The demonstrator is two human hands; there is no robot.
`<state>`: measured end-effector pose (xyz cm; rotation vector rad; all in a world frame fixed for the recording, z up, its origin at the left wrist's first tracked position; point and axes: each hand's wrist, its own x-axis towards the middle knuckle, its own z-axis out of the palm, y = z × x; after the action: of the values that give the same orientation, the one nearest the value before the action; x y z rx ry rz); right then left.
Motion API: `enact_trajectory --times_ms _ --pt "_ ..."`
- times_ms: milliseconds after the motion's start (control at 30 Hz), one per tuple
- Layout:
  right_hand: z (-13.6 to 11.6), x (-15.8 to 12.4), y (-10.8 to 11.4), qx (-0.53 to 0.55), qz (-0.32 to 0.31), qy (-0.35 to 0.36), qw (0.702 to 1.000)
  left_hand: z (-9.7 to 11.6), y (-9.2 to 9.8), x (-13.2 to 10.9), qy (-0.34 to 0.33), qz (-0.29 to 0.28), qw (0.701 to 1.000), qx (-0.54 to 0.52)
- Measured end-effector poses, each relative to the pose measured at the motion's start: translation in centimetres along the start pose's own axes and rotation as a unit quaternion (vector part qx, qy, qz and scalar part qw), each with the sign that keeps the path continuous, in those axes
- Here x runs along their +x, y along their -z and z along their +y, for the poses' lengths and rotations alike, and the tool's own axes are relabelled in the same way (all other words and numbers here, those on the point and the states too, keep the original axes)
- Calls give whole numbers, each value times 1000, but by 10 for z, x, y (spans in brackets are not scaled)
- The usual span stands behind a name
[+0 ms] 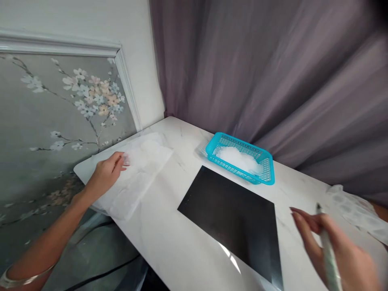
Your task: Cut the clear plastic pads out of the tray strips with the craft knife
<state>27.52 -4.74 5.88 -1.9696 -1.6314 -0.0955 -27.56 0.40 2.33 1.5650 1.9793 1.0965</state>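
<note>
My left hand (106, 173) reaches to the far left of the white marble table (169, 242), its fingers pinched on the edge of a thin white translucent sheet (138, 178) that lies on a small pile there. My right hand (336, 252) hovers at the lower right, blurred, with a slim pen-like tool (327, 246) held upright in its fingers. A black square mat (233, 218) lies flat between the hands. A turquoise plastic basket (268, 171) with white crumpled material (238, 157) stands just behind the mat.
More white translucent sheets (357, 212) lie at the table's right edge. Grey-purple curtains (273, 72) hang behind the table. A floral wall panel (60, 117) stands to the left. A dark cable (100, 275) runs along the floor below the table's left edge.
</note>
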Motion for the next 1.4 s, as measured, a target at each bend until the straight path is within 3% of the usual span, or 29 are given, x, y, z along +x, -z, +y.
enact_trajectory --times_ms 133,233,300,367,433,500,633,767,933,1100,1400 --pt "-42 -2 -21 128 -108 42 985 27 -1 -3 50 -85 984 -150" --pt "-80 -9 -26 267 -198 16 943 60 -20 -22 131 -204 916 -318" --pt "-105 -15 -27 383 -273 -18 882 86 -38 -39 141 -289 866 -382" --pt "-126 -19 -29 499 -333 -55 798 112 -55 -55 128 -354 827 -417" --pt "-139 -22 -29 590 -340 -88 727 135 -69 -68 118 -397 802 -431" --pt "-142 -23 -25 642 -312 -110 692 155 -78 -75 108 -428 788 -429" --pt "-132 -20 -7 661 -246 -124 698 186 -83 -79 75 -464 778 -417" --pt "-120 -15 7 663 -213 -124 707 205 -88 -79 51 -453 783 -422" --pt "-110 -8 13 664 -192 -121 713 213 -102 -78 32 -437 792 -425" --pt "-104 -3 16 669 -181 -134 708 224 -110 -78 54 -427 800 -418" --pt "-96 3 17 657 -181 -152 716 225 -122 -74 81 -447 778 -434"
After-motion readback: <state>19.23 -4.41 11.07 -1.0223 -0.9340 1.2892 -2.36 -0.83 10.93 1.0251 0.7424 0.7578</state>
